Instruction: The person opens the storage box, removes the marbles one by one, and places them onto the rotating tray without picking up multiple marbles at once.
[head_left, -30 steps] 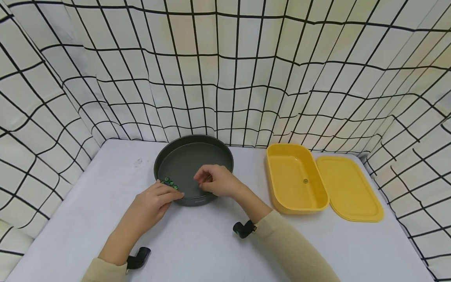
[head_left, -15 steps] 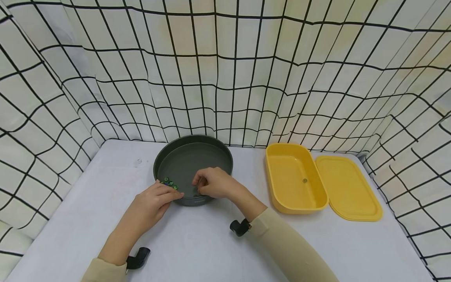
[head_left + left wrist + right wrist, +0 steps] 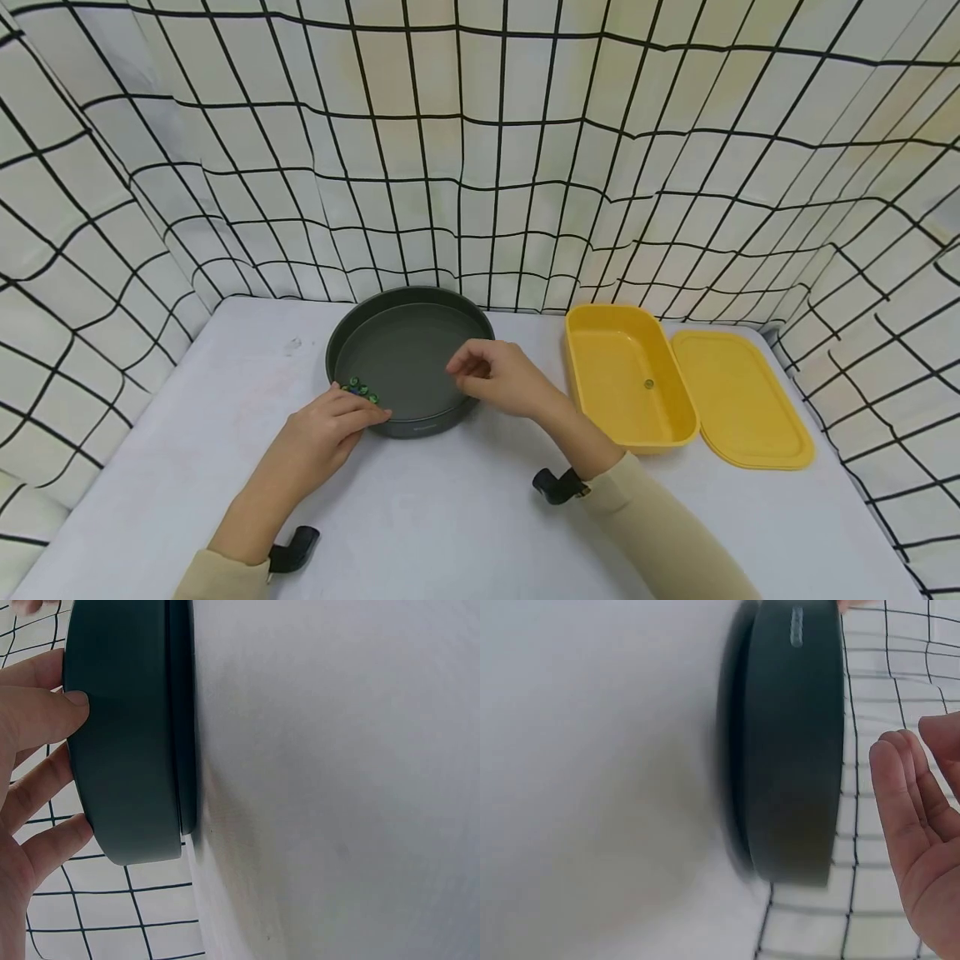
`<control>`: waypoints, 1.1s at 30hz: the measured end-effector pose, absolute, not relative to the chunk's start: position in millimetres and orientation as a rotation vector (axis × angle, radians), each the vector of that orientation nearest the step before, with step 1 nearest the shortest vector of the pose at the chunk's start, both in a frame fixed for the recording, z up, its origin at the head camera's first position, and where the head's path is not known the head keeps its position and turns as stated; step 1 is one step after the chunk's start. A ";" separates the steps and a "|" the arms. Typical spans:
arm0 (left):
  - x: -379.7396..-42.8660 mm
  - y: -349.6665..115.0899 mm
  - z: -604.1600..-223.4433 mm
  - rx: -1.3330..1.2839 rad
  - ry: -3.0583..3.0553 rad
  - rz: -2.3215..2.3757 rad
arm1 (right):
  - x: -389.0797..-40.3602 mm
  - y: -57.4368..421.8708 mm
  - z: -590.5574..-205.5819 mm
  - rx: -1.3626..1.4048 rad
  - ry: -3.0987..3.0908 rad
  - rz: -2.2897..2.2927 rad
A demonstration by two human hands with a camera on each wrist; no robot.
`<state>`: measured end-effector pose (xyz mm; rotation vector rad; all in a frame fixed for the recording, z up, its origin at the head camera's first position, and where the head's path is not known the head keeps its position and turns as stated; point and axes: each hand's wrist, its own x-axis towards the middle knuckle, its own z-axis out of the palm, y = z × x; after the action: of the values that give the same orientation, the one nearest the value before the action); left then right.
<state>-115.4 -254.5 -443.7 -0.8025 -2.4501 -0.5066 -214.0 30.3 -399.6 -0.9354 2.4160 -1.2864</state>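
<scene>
A round dark grey pan point(image 3: 408, 358) stands at the table's back. My left hand point(image 3: 326, 429) holds its near-left rim; in the left wrist view the thumb lies at the outer wall and fingers go over the rim. Just inside the pan by those fingers lie several small round green pieces point(image 3: 360, 389) with a bit of blue. My right hand point(image 3: 504, 379) hovers at the pan's right rim, fingers bent and thumb close to the index finger. Whether it pinches a small piece I cannot tell. In the right wrist view point(image 3: 922, 817) its palm side and bent fingers show beside the pan.
Right of the pan stands a yellow rectangular container point(image 3: 618, 375) with one small round piece point(image 3: 649, 384) on its floor. A flat yellow lid point(image 3: 742, 400) lies next to it. White walls with a black grid point(image 3: 480, 150) enclose the white table point(image 3: 435, 517).
My right hand dips lower into the pan near its front, then lifts and shifts right to the rim. A small dark spot beneath its fingertips is gone from view. My left hand stays put.
</scene>
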 end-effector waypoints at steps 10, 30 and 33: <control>-115.7 -256.8 -443.1 -0.804 -2.457 -0.498 | -226.4 102.3 -381.8 -0.784 2.584 -1.127; -115.2 -255.0 -444.6 -0.805 -2.451 -0.539 | -251.2 196.4 -385.1 -0.700 2.784 -0.600; -115.5 -254.8 -445.3 -0.802 -2.449 -0.537 | -252.6 203.4 -389.2 -0.674 2.838 -0.381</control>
<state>-115.5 -254.8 -445.3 -0.8018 -2.4490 -0.5366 -252.6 203.4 -389.2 -0.6736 2.8380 -0.3815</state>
